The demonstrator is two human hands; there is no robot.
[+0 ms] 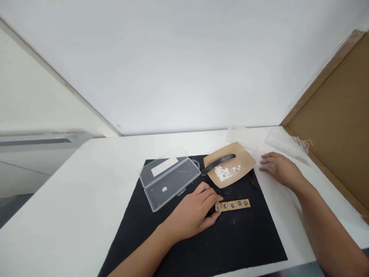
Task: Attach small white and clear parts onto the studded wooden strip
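Observation:
My left hand rests on the black mat, its thumb and fingertips pinching the left end of a small wooden strip that carries several round metal studs. My right hand lies flat on the white table at the mat's right edge, its fingers touching a clear plastic sheet of small items. Between the hands sits a brown paper tray with a pile of small white pieces and a black nail file across it.
An open clear plastic case lies on the mat's upper left. More clear plastic packaging lies at the back right. A large cardboard sheet leans at the right. The white table meets a white wall behind.

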